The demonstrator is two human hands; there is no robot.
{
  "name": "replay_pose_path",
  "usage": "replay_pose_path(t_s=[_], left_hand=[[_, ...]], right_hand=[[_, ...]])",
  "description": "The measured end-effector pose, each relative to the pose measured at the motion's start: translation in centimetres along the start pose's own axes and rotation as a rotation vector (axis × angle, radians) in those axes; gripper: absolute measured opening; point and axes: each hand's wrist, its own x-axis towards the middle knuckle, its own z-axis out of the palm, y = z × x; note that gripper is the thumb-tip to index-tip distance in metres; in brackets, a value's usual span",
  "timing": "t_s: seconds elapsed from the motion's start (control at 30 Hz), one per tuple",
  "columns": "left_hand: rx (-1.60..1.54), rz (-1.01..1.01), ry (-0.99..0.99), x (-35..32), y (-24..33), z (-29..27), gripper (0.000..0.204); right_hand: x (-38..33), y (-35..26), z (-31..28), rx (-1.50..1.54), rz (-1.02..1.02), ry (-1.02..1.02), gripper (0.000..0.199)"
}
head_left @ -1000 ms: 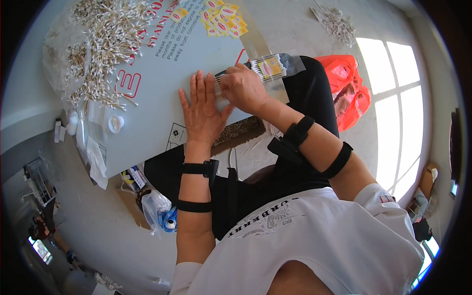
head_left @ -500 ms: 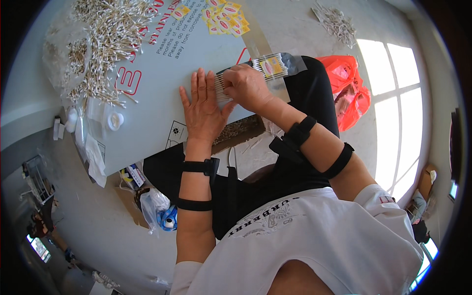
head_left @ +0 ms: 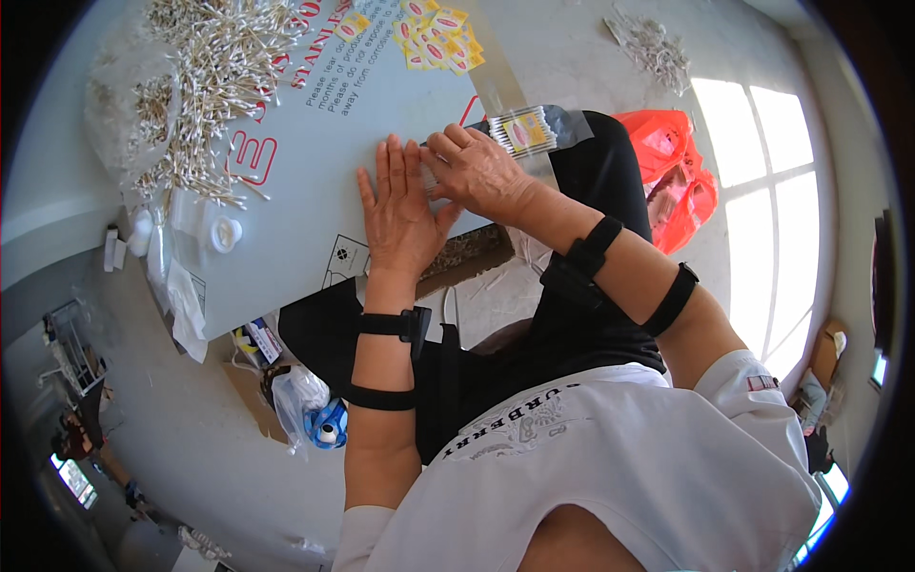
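Note:
My left hand (head_left: 400, 214) lies flat on the grey table panel, its fingers stretched out beside a row of cotton swabs (head_left: 429, 178). Bent over that row, my right hand (head_left: 481, 176) has its fingertips closed down close to the left fingers and covers most of the swabs. Just beyond the right knuckles lies a clear pack of cotton swabs (head_left: 523, 132) with a yellow card in it, near the panel's right edge. Whether the pack joins the row under my hand is hidden.
Loose cotton swabs (head_left: 205, 86) are heaped at the far left by clear plastic. Yellow cards (head_left: 438, 38) lie at the back. A box of swabs (head_left: 467, 257) sits below the table edge. Right of my knee is a red plastic bag (head_left: 667, 176); more swabs (head_left: 648, 48) lie beyond.
My right hand has turned flatter, its fingers reaching farther over the row and covering more swabs. My left hand has shifted slightly right.

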Motion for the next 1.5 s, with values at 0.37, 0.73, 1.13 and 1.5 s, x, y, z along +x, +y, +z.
replay_pose_path(t_s=[0.37, 0.73, 1.13, 1.5], left_hand=[[-0.001, -0.011, 0.038, -1.6, 0.2, 0.2, 0.093], [-0.001, -0.018, 0.009, -1.2, 0.8, 0.8, 0.088], [-0.091, 0.038, 0.039, 1.0, 4.9, 2.5, 0.086], [-0.04, 0.02, 0.006, 1.4, 5.8, 2.4, 0.088]], right_hand=[[-0.2, -0.5, 0.1, -0.01, 0.017, 0.037, 0.054], [-0.7, 0.4, 0.8, -0.187, -0.132, 0.059, 0.039], [-3.9, 3.7, -1.7, -0.239, -0.077, -0.054, 0.048], [-5.9, 6.2, -3.7, -0.123, 0.403, 0.284, 0.042]])
